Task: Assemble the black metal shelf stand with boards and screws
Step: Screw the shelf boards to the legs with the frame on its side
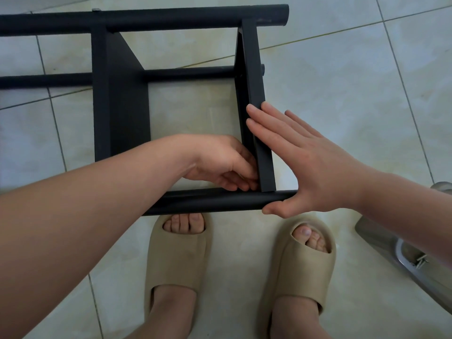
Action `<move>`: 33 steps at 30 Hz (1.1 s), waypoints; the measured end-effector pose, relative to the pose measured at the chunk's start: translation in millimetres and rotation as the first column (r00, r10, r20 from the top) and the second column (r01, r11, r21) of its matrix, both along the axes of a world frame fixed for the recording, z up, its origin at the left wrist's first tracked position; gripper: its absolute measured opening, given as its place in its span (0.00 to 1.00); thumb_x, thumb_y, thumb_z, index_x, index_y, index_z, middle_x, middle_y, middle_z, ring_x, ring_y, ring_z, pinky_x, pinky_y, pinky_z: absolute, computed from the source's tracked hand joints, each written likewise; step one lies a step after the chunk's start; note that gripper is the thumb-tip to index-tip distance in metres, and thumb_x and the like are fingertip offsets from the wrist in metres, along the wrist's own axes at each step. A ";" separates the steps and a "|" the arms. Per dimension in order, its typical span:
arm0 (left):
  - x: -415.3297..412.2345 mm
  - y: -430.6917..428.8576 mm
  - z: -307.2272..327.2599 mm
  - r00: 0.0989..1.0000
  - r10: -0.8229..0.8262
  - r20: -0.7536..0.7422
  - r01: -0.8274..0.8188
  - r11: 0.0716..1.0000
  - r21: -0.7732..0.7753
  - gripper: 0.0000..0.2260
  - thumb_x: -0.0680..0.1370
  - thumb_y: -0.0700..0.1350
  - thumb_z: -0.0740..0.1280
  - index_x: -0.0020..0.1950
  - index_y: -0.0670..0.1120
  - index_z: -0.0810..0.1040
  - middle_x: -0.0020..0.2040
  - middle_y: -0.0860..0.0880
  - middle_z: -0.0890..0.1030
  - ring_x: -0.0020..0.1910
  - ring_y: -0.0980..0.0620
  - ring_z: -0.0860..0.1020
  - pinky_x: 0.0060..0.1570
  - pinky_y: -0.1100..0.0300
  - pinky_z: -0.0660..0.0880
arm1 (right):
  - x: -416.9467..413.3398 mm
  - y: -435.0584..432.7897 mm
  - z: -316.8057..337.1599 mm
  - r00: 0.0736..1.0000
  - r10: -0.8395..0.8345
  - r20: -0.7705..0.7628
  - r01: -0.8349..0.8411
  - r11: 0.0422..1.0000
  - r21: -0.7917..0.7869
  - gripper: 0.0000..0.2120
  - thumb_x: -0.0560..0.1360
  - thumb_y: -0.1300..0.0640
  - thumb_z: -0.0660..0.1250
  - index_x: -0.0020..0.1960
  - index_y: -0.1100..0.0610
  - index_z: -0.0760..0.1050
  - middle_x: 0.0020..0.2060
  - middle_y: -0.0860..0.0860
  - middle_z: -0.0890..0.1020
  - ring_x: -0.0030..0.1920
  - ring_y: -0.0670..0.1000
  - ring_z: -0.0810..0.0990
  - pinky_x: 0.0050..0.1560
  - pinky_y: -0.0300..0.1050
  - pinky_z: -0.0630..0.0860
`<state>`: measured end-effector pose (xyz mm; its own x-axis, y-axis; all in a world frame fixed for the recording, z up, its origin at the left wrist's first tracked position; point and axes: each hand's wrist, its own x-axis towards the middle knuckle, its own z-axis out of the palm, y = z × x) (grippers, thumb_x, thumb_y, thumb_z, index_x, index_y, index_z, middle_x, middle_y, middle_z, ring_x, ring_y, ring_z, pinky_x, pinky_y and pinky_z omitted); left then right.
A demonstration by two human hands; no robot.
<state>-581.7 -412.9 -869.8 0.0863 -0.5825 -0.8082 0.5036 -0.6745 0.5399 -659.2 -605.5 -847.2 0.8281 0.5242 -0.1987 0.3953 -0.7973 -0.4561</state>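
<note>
Lying on side on pale tiled floor (342,69), black metal shelf stand (171,19) before beige foam slippers (176,260). Right hand (300,162) flat, fingers straight, presses outer face of black end board (254,77). Left hand (220,162) fingers curled at inner corner by near black round tube (215,200); cannot tell what they grip.

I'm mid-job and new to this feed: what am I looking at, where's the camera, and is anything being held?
No machine here: a person works bare-handed, and the one camera sits on their head, looking down. The black shelf stand lies on its side on the tiled floor. The right hand is flat, fingers straight, pressing the outer face of the end board, thumb at the end of the near tube. The left hand has its fingers curled at the inner corner where that board meets the tube; whether they hold a screw is hidden. Below are the person's beige slippers.
</note>
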 end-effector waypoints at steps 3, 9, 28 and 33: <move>-0.3 -1.3 0.8 1.000 -0.022 -0.006 0.022 1.000 0.007 0.07 0.77 0.36 0.69 0.42 0.44 0.82 0.36 0.49 0.80 0.35 0.55 0.77 0.38 0.64 0.73 | -0.6 0.2 -0.6 1.000 0.000 0.001 0.000 1.000 0.005 0.58 0.65 0.28 0.67 0.82 0.59 0.51 0.82 0.50 0.48 0.82 0.50 0.44 0.80 0.59 0.51; 0.4 -5.0 4.6 0.995 -0.098 -0.012 0.098 0.995 -0.004 0.10 0.79 0.35 0.66 0.41 0.45 0.83 0.35 0.50 0.82 0.36 0.55 0.78 0.42 0.63 0.74 | -0.7 0.0 -0.7 1.000 -0.002 0.003 0.002 1.000 0.008 0.58 0.65 0.28 0.67 0.82 0.59 0.51 0.82 0.50 0.48 0.82 0.50 0.44 0.80 0.58 0.50; 6.6 -10.6 -2.1 0.994 -0.111 -0.019 0.111 0.994 0.018 0.10 0.76 0.37 0.70 0.37 0.47 0.86 0.38 0.49 0.85 0.36 0.55 0.81 0.40 0.64 0.77 | -0.5 0.1 -0.1 1.000 -0.006 -0.010 0.006 1.000 0.011 0.58 0.65 0.29 0.68 0.82 0.59 0.50 0.82 0.50 0.48 0.82 0.50 0.44 0.80 0.59 0.50; 8.3 -12.6 -2.9 0.988 -0.147 -0.057 0.149 0.988 0.041 0.07 0.77 0.39 0.70 0.41 0.48 0.84 0.39 0.49 0.84 0.37 0.55 0.79 0.40 0.63 0.73 | -0.5 0.4 0.4 1.000 -0.003 -0.016 0.004 1.000 0.005 0.59 0.65 0.28 0.68 0.82 0.59 0.50 0.82 0.50 0.48 0.82 0.50 0.43 0.80 0.59 0.50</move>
